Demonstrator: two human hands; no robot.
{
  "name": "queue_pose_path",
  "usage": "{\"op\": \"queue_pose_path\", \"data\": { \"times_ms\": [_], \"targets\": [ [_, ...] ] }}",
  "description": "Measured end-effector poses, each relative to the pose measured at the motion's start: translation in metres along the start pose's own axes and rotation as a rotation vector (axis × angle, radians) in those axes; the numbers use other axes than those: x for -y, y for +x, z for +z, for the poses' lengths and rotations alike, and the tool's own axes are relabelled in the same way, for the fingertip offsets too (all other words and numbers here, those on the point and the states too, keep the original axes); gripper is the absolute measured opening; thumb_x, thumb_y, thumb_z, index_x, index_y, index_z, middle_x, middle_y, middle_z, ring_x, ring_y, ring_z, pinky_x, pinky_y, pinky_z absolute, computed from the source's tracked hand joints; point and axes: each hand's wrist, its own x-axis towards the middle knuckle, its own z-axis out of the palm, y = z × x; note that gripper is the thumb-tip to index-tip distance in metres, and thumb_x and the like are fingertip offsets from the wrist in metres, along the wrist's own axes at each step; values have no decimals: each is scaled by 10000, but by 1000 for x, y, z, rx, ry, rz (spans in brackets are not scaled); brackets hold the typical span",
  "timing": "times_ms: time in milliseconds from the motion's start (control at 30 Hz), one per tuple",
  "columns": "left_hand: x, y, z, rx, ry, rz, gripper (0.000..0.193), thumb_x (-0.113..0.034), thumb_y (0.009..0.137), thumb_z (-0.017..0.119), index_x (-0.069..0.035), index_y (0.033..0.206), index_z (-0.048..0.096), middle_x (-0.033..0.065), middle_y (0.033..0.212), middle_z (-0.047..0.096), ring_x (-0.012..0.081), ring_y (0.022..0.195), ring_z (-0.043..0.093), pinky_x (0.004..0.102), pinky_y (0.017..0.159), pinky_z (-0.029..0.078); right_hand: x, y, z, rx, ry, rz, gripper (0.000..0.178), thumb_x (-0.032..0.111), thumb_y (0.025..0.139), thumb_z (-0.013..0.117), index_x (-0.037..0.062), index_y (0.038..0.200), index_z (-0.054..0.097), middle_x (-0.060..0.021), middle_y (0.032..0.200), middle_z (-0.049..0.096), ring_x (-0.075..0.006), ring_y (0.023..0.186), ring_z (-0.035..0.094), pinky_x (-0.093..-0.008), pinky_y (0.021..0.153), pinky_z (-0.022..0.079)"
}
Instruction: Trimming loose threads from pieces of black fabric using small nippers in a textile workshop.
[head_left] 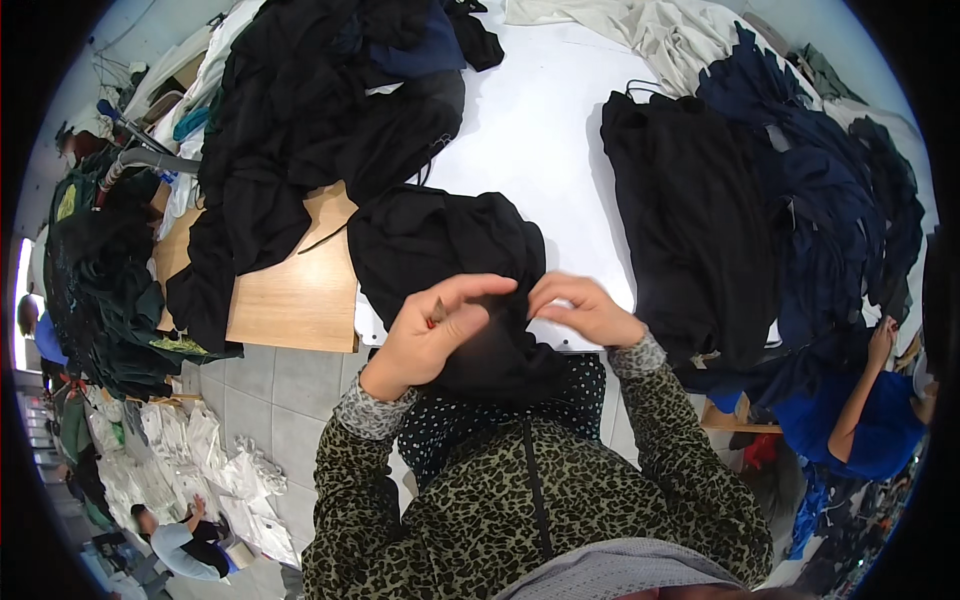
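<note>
A black garment lies bunched on the table's front edge and hangs over it onto my lap. Above its near part is my left hand, index finger and thumb stretched forward. A small pointed metal tool with a bit of red, perhaps thread snips, sticks out of that palm; most of it is hidden. Close by on the right, my right hand has its fingers bent toward the thumb at the garment's right edge. Those fingertips are slightly blurred, and anything between them is too small to make out.
A heap of black clothes covers the far left. A folded black garment lies right of the white tabletop, beside piled navy clothes. A wooden board adjoins on the left. Other people work at the right and lower left.
</note>
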Motion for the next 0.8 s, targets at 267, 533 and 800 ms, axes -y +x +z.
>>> {"op": "queue_pose_path", "data": {
  "times_ms": [267, 533, 800],
  "targets": [
    [-15, 4, 44, 420, -292, -154, 439, -141, 942, 548, 6, 1343, 449, 44, 1124, 605, 106, 989, 536, 247, 873, 408, -60, 8, 65, 486, 89, 195, 533, 32, 829, 560, 14, 1337, 398, -119, 1198, 518, -234, 1105, 507, -329, 952, 409],
    [-29, -24, -5, -340, -519, 141, 441, -210, 916, 581, 40, 1247, 434, 121, 772, 650, 193, 709, 653, 303, 701, 533, -17, -7, 27, 250, 117, -36, 397, 42, 719, 739, 65, 1009, 468, -32, 1042, 457, -125, 783, 498, -260, 724, 435],
    [-27, -22, 8, -113, -701, 118, 435, -164, 892, 610, 50, 1228, 435, 133, 758, 645, 187, 703, 638, 277, 661, 504, -29, 17, 75, 398, -121, -143, 332, 61, 751, 708, 20, 1037, 544, -109, 920, 503, -251, 804, 517, -345, 695, 430]
  ]
}}
